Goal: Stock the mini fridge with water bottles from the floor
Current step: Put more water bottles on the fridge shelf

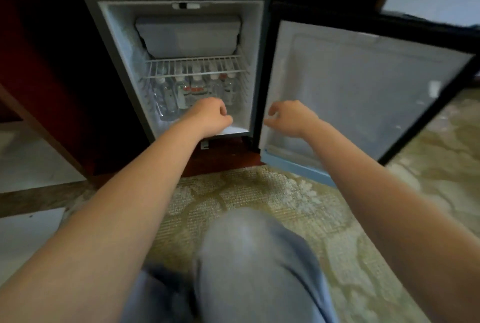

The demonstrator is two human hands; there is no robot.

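Fingers of the left hand [211,114] curl loosely together, holding nothing, at the fridge's lower compartment just in front of the water bottles [193,94]. Right hand [291,118] likewise half-curled and empty, near the open door [363,94]. Bottles stand in a row under the wire shelf [194,66] of the mini fridge [119,44]. No bottles visible on the carpet [259,192], so stocking looks approx. done; prob. only shutting the door is left.

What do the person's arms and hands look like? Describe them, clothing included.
Both arms are bare from the bottom edge of the picture to the wrist: no sleeves, watch, bracelet or gloves show. The left hand and the right hand are bare too; the picture is too blurred to rule out a ring. The only clothing in view is light blue-grey trousers over a raised knee.
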